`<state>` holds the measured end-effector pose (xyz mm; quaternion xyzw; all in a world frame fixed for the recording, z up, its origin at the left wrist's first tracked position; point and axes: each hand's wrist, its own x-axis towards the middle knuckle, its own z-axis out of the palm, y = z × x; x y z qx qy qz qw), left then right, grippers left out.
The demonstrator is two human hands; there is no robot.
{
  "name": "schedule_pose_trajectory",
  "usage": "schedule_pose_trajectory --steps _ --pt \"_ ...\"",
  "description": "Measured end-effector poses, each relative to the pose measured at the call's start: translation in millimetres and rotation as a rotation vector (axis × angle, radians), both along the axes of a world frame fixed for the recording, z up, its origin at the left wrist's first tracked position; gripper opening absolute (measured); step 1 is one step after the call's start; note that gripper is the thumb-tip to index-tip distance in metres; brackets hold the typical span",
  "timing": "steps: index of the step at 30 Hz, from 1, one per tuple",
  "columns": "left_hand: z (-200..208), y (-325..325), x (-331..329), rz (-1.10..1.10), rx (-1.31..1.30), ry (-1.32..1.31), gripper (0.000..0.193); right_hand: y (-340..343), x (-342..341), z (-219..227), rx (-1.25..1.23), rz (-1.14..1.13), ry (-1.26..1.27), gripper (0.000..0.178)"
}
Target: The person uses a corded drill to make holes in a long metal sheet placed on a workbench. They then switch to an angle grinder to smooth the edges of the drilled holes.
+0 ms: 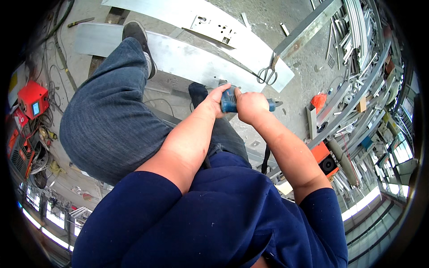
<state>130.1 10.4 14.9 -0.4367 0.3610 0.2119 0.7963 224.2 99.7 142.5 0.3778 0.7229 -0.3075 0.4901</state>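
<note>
A blue hand-held power tool sits between my two hands, in front of my knees. My left hand wraps around its front body, thumb on top near the grey metal head. Around the rear grip, the fingers of my right hand are closed. The tool's head is beside the near edge of a long pale metal strip; whether it touches is hidden. Black-handled scissors lie at the strip's right end. My left shoe rests across the strip.
A second metal sheet lies beyond, with a cut-out plate on it. A steel beam extends at upper right. Metal profiles pile up on the right, near an orange-red bag. A red machine and cables are at left.
</note>
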Motion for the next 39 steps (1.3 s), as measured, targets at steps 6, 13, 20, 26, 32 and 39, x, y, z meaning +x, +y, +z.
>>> schedule_pose_trajectory --steps 6,13,20,26,32,39 --pt "-7 -1 0 -0.026 0.006 -0.043 0.031 -2 2 0 0.013 0.003 0.008 0.058" --pt "-6 4 5 -0.049 -0.017 -0.004 0.030 7 1 1 -0.031 0.027 -0.043 0.066" --pt "-4 10 6 -0.115 -0.011 0.032 0.033 10 5 -3 -0.029 0.026 -0.053 0.069" --pt "-21 4 16 -0.107 -0.037 0.052 0.033 16 4 -1 -0.040 0.042 -0.063 0.069" --pt "-13 8 11 -0.112 -0.017 0.039 0.032 13 5 -1 -0.026 0.030 -0.065 0.066" --pt "-8 6 11 -0.074 -0.041 0.042 0.030 5 7 -2 -0.021 0.033 -0.050 0.066"
